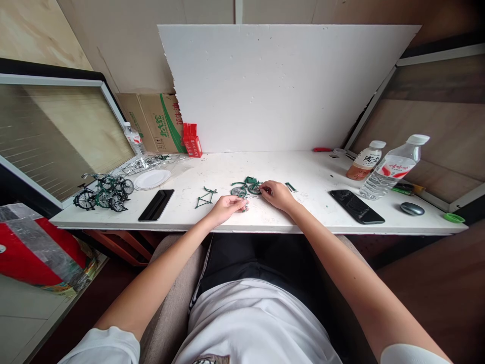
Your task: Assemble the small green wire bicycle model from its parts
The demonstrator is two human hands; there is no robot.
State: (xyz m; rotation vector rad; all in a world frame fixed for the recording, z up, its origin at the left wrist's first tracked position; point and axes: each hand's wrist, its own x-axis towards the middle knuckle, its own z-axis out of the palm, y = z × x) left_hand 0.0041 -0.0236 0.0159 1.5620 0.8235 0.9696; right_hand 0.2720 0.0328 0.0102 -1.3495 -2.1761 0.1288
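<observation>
On the white table (265,220) lies a small green model bicycle (245,187), partly built, with two wheels. My left hand (226,207) rests just in front of it, fingers pinched on a tiny part I cannot make out. My right hand (277,194) is closed at the bicycle's right wheel, fingertips touching it. A loose green bicycle frame (205,197) lies to the left of my left hand. A small green piece (291,187) lies right of my right hand.
Several finished green model bicycles (104,191) stand at the left end, by a white plate (152,179) and a black phone (156,205). Another phone (356,206), two bottles (392,167), a mouse (411,208) sit right. A white foam board (280,86) stands behind.
</observation>
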